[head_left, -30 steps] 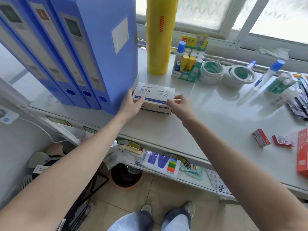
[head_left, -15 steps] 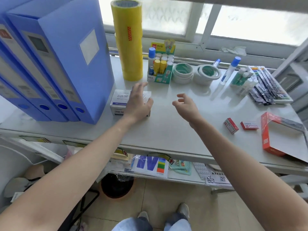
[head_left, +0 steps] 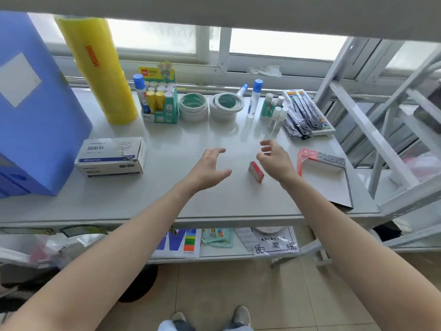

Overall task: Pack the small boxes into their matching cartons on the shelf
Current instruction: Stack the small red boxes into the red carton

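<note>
A white paper-clip carton (head_left: 112,156) with a blue stripe lies closed on the shelf, against the blue file boxes (head_left: 35,111). A small red box (head_left: 256,172) lies mid-shelf, between my two hands. My left hand (head_left: 208,168) hovers open just left of it, fingers spread. My right hand (head_left: 274,159) hovers open just right of it, fingers curled, holding nothing. An open red carton (head_left: 319,163) with its grey flap folded out lies at the right. A second small red box seen earlier is hidden behind my right hand.
At the back stand a yellow roll (head_left: 100,68), a green glue-stick display box (head_left: 162,99), white tape rolls (head_left: 210,106), glue bottles (head_left: 255,96) and a tray of black packets (head_left: 305,113). A white metal frame (head_left: 381,139) rises at the right. A lower shelf (head_left: 214,252) holds papers.
Both hands let go of the white carton, which stays beside the file boxes. They moved right across the shelf and now flank the small red box. The view swung right.
</note>
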`<action>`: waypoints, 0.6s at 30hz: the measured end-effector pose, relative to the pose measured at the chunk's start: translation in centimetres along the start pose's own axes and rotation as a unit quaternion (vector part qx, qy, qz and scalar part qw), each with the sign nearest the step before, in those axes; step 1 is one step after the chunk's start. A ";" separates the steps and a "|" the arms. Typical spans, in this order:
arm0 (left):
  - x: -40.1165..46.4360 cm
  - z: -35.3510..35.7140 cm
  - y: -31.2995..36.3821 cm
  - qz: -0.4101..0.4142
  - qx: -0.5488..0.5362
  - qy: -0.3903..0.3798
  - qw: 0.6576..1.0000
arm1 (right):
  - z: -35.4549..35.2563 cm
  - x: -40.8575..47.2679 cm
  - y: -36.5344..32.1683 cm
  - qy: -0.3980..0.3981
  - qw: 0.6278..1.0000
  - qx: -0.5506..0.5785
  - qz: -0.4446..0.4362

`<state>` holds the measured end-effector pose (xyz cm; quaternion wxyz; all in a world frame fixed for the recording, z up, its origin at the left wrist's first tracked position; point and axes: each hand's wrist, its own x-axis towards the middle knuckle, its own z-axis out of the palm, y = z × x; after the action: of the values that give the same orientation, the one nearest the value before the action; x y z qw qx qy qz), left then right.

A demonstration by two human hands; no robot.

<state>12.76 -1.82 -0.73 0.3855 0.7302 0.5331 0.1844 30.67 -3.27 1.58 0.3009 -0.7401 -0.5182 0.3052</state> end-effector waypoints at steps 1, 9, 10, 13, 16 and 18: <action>0.3 0.9 0.5 -0.004 0.006 -0.013 1.000 | -0.9 0.3 0.9 -0.001 1.000 -0.010 0.001; 2.5 6.8 3.4 -0.011 0.035 -0.024 0.999 | -5.4 2.1 6.8 -0.050 0.983 -0.164 -0.067; 2.7 7.3 3.5 -0.013 0.032 -0.013 0.999 | -5.6 2.4 7.2 -0.060 0.977 -0.187 -0.084; 3.3 8.4 3.3 -0.027 0.015 0.011 0.999 | -5.7 3.2 8.0 -0.077 0.954 -0.263 -0.125; 3.7 9.4 2.9 -0.039 -0.004 0.044 0.998 | -5.5 3.7 8.2 -0.095 0.930 -0.322 -0.148; 3.9 9.8 2.7 -0.034 0.008 0.079 0.996 | -5.4 3.9 8.3 -0.103 0.921 -0.343 -0.156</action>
<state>22.56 -2.13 -5.49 0.3424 0.6978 0.5880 0.2239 40.75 -2.61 -1.90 0.0177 -0.6720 -0.7284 0.1325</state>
